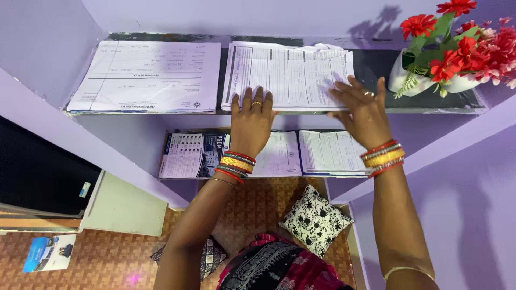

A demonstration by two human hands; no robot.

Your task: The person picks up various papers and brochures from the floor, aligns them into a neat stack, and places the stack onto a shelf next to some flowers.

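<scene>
Dark patterned garment (274, 268) at bottom edge sits closest to camera, with a black-and-white floral cushion (314, 220) just beside it on the woven-pattern floor (107, 258). Both forearms, each with red and gold bangles (236, 164), reach up to the upper shelf (376, 64). Stack of printed forms (287, 72) lies flat in the shelf middle, front edge at the shelf lip, top sheets crumpled at the back right corner. Looks light, thin, floppy; loose sheets likely to slide over each other and crease easily, so best taken by the front edge or squared from both sides, whole pile pinched together. Left hand (251, 121) flat, fingers together and extended, fingertips pressing the front left part of the stack, gripping nothing. Right hand (363, 107) fingers spread, resting on the stack's right front corner, no pinch visible. Second form pile (148, 75) left of it, well apart from both hands. White vase with red flowers (457, 53) to the right, near the right hand, not touching. More papers (328, 153) on lower shelf
</scene>
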